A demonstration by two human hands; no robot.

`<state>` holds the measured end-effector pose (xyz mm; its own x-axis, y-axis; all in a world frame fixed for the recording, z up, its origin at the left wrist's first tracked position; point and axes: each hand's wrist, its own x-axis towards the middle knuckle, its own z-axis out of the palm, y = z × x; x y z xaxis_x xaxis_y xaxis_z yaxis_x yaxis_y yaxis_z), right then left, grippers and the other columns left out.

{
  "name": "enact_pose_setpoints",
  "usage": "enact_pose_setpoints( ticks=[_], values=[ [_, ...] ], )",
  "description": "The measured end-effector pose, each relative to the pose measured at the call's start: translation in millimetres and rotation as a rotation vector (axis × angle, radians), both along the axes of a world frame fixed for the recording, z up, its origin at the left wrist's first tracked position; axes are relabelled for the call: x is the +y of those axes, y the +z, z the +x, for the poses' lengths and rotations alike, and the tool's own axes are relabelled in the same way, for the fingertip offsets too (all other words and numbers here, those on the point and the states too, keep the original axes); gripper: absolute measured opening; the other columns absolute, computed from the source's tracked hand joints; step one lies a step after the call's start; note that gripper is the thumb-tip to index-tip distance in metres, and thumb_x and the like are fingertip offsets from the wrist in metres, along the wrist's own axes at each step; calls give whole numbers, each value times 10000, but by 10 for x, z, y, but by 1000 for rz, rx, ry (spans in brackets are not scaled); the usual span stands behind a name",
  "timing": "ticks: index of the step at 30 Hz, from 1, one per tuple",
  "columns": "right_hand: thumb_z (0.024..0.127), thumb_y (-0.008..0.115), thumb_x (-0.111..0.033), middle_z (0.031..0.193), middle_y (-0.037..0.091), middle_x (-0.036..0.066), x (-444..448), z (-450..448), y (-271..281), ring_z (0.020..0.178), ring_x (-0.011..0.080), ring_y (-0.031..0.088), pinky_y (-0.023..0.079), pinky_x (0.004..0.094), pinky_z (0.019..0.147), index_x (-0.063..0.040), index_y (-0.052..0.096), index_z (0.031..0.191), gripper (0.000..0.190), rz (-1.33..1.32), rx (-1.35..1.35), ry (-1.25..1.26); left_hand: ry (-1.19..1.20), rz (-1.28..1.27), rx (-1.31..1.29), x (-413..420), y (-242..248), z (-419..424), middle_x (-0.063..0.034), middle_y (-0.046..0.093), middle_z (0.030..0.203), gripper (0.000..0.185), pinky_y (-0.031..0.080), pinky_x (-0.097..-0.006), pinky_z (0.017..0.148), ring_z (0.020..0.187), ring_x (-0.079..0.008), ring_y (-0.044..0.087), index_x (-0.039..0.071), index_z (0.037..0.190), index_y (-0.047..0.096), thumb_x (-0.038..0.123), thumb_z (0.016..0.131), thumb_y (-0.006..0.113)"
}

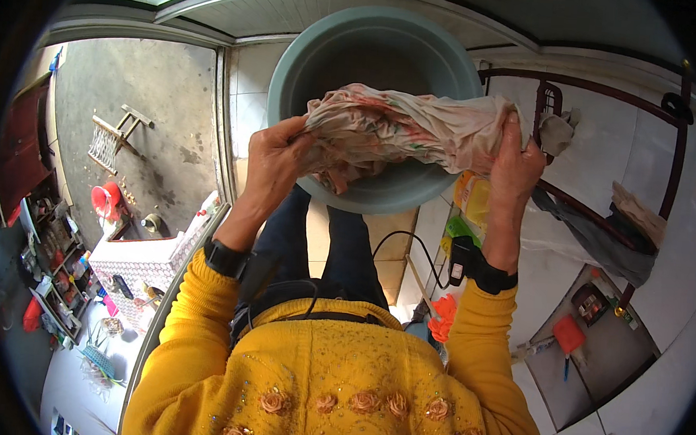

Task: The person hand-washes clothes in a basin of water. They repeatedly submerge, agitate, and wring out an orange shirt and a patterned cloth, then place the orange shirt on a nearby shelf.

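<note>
A bunched, crumpled cloth point(398, 125), pale with red and green patches, is stretched sideways above a round grey-green plastic basin point(292, 52). My left hand point(277, 153) grips its left end between thumb and fingers. At the other end, my right hand point(516, 156) clasps the cloth with the thumb on top. A lower fold of the cloth hangs down over the basin's near side. The cloth hides part of the basin's inside, and the rest of the inside looks dark. Both wrists carry black straps.
At right, a dark red metal rack point(600, 92) holds hanging cloths point(598, 239). A yellow-liquid bottle point(472, 195) and a green bottle point(461, 229) stand below my right hand. Left, beyond a door frame point(225, 126), are a folding stool point(117, 134) and a patterned table point(136, 258).
</note>
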<state>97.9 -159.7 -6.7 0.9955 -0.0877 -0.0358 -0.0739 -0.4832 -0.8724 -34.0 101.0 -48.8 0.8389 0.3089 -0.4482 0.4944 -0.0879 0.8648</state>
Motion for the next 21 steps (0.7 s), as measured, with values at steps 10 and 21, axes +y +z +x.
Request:
enact_pose_setpoints(
  ticks=[10, 21],
  values=[
    [888, 647, -309, 768, 664, 136, -195, -21, -511, 748, 212, 628, 498, 360, 708, 35, 679, 867, 347, -389, 298, 77, -285, -155, -124, -37, 963, 298, -53, 687, 772, 208, 508, -247, 635, 699, -114, 631, -27, 945, 688, 162, 859, 669],
    [794, 660, -143, 1118, 638, 138, 691, -4, -1046, 1024, 272, 604, 467, 379, 903, -31, 567, 1231, 461, 51, 171, 600, -26, -587, -219, -102, 383, 857, -92, 669, 944, 274, 524, -260, 752, 842, -142, 639, -24, 1038, 651, 181, 857, 663]
  ],
)
